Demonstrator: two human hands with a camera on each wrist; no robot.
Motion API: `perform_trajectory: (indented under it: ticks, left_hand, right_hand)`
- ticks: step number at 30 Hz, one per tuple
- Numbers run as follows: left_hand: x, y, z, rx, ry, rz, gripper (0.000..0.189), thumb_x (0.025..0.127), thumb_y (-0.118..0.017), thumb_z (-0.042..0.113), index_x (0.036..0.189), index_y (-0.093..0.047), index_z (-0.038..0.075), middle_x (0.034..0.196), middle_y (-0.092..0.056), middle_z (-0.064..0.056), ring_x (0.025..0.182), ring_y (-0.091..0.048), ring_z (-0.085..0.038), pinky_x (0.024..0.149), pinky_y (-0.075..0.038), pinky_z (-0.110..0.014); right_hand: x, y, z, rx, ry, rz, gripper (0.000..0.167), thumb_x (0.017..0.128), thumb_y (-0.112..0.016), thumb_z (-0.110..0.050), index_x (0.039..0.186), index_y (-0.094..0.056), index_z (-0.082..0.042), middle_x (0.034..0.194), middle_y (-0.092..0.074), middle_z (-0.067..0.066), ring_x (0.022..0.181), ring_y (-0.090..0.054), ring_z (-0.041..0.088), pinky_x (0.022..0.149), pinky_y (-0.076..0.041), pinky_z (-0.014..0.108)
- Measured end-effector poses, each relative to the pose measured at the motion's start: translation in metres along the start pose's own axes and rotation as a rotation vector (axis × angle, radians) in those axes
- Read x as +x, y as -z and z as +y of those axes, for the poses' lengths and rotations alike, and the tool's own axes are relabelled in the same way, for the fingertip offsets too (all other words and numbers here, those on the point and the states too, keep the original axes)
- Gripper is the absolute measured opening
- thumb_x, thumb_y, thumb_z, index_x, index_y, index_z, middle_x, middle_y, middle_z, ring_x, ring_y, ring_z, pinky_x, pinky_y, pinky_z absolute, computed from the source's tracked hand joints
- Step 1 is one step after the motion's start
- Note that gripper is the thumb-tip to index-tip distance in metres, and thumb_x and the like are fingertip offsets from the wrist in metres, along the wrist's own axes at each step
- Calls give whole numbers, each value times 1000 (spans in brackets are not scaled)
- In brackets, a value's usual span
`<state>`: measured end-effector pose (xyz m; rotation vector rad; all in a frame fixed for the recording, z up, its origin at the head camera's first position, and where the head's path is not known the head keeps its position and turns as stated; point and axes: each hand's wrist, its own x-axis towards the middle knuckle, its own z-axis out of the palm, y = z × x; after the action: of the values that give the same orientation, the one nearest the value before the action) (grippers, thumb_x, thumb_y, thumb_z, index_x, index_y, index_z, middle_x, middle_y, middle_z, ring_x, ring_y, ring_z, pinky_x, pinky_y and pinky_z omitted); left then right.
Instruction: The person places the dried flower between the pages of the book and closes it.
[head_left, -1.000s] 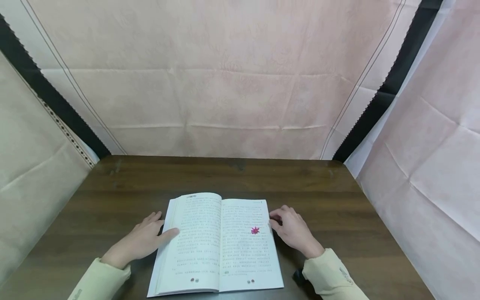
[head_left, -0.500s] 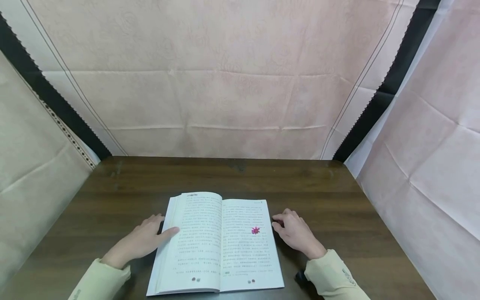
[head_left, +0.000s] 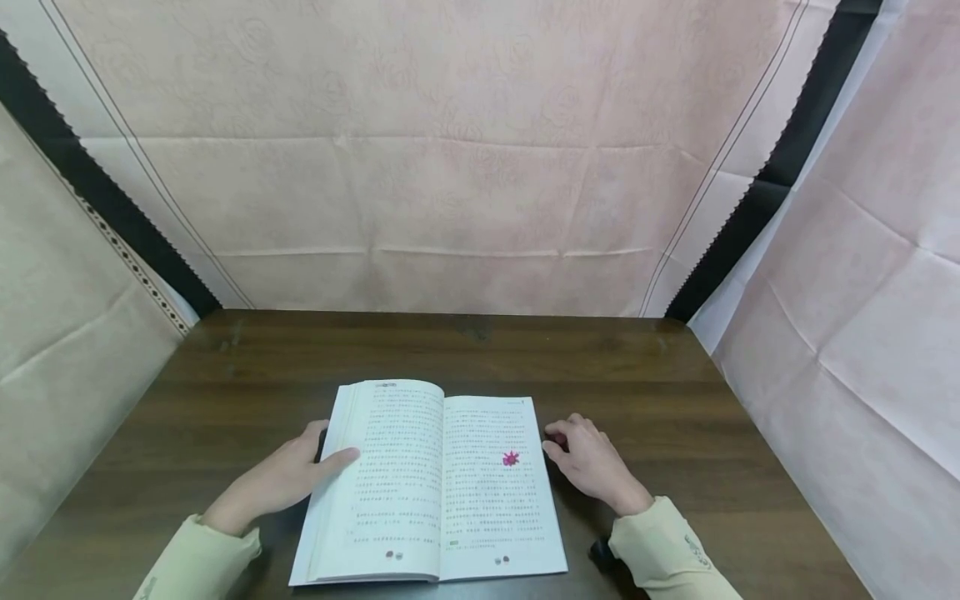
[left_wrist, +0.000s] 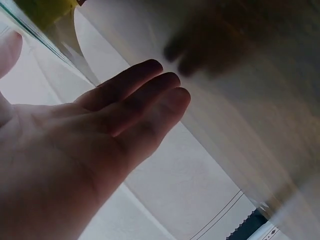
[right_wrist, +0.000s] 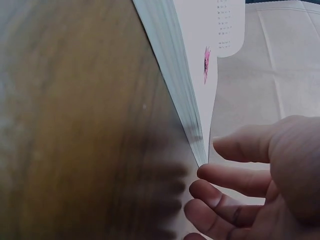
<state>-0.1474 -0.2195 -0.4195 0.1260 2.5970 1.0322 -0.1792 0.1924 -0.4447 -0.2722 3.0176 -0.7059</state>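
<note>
An open book [head_left: 491, 492] with printed pages lies on the wooden table, a small pink splash-shaped picture on its right page. At its left side, my left hand [head_left: 281, 479] rests its thumb on the left page. The fingers of that hand look straight in the left wrist view, beside the book's edge [left_wrist: 45, 40]; the index finger is not clearly seen. My right hand [head_left: 592, 462] sits just off the right edge of the book, fingers loosely bent and holding nothing. In the right wrist view, its fingertips [right_wrist: 205, 192] are close to the page block.
The brown table [head_left: 465, 358] reaches back to a pale cloth backdrop [head_left: 450, 192]. Cloth walls with black strips [head_left: 780, 167] flank both sides. A small black object [head_left: 600, 552] shows beside the right sleeve.
My right hand has shifted slightly away from the book's right edge. The left hand has turned a little, with fewer fingers showing, and the book's lower left corner has shifted slightly.
</note>
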Motion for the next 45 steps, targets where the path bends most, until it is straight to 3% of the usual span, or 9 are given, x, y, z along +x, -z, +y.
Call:
perform_trajectory:
  ticks: [3,6,9,11,17,21,25,35,45]
  left_hand:
    - [-1,1,2,1,5,6,99,92,-54,59,148,-11,-10,89,-60,-6,75,-59,-16,75,-48,-40]
    - [-2,3,4,40,1,24,103,92,-52,62,148,-8,-12,109,-61,-23,89,-61,-23,83,-48,-49]
    - [-1,4,5,68,-9,43,105,92,-51,64,148,-8,-14,134,-46,-35,104,-58,-30,91,-44,-59]
    - [-1,4,6,67,-13,54,103,92,-51,63,148,-10,-13,140,-40,-37,108,-56,-32,92,-43,-60]
    - [-1,8,7,55,-60,112,93,94,-52,59,146,-22,-12,121,-55,-28,92,-61,-24,76,-52,-45]
    - [-1,10,9,-3,-72,133,83,95,-55,52,145,-28,-10,100,-60,-15,75,-58,-18,62,-48,-34]
    - [-1,11,10,-47,-68,149,79,96,-56,48,144,-31,-10,87,-58,-9,69,-57,-17,58,-45,-32]
    - [0,13,12,-91,-71,160,77,95,-62,40,144,-30,-10,80,-56,-8,65,-56,-18,50,-41,-28]
    - [4,11,15,-155,-78,154,81,92,-67,36,145,-26,-9,82,-59,-9,65,-60,-18,53,-45,-30]
  right_hand:
    - [0,0,1,2,6,3,25,92,-68,-21,113,-70,-7,95,-60,1,89,-52,19,84,-43,44]
    - [-1,1,1,8,11,7,24,92,-68,-21,113,-70,-7,94,-59,0,89,-52,19,83,-42,44]
    - [-1,2,0,19,4,10,25,92,-68,-21,113,-69,-7,93,-58,-1,88,-52,19,84,-42,44]
    - [-1,2,0,24,-3,11,25,92,-68,-21,113,-69,-8,92,-58,-2,87,-51,19,84,-42,44]
    - [-1,3,0,27,-11,5,27,92,-69,-22,114,-69,-7,93,-59,-1,87,-52,19,85,-42,45]
    - [-1,4,0,29,-12,8,26,91,-69,-22,113,-69,-8,93,-59,-1,87,-52,19,85,-41,44]
    - [-1,4,1,28,-10,18,26,91,-69,-21,113,-69,-7,92,-58,-2,86,-52,18,84,-40,44]
    - [-3,3,1,23,-7,35,26,91,-70,-21,113,-69,-7,90,-58,-2,86,-51,18,83,-38,43]
    - [-4,5,3,30,-12,35,26,91,-70,-20,114,-68,-8,91,-58,-2,87,-51,19,83,-37,43]
